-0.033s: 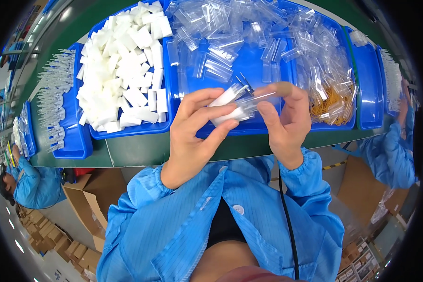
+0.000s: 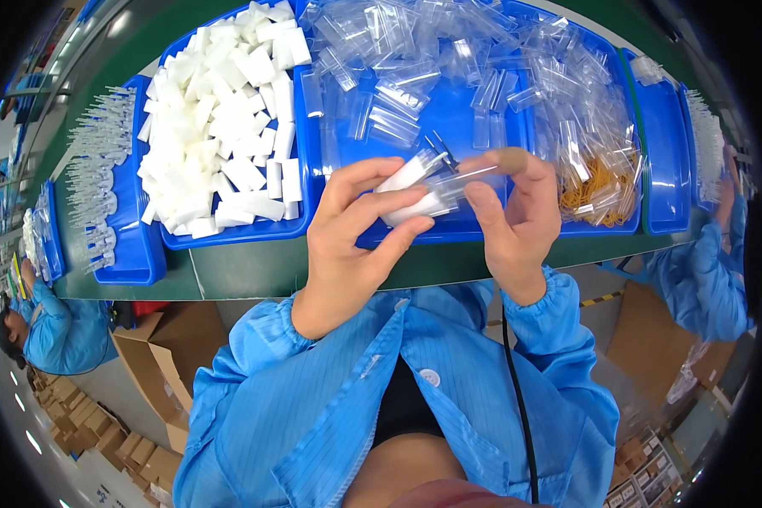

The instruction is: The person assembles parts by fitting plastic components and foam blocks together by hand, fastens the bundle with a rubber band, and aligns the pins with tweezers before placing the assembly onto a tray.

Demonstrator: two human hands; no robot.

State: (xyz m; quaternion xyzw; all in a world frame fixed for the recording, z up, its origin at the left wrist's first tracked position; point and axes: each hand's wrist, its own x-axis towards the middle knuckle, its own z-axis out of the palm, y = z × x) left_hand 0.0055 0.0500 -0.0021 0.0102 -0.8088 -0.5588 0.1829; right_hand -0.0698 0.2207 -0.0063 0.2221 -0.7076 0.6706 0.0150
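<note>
My left hand (image 2: pixel 351 233) is closed on white foam blocks (image 2: pixel 408 174), two of which show between its fingers. Thin dark prongs (image 2: pixel 438 146) stick out just beyond the upper block; what they belong to is hard to make out. Facing it, my right hand (image 2: pixel 521 220) pinches a clear plastic sleeve (image 2: pixel 470 176) between thumb and forefinger. The sleeve's left end meets the lower foam block; whether the block is inside it cannot be told. Both hands are over the near edge of the middle blue tray (image 2: pixel 449 102).
White foam blocks fill a blue tray (image 2: pixel 300 110) at left. Clear sleeves (image 2: pixel 389 34) lie in the middle tray; more, with orange-yellow bands (image 2: pixel 597 199), lie to its right. Racks of small clear parts (image 2: pixel 93 169) stand farther left. Co-workers in blue (image 2: pixel 68 334) sit at both sides.
</note>
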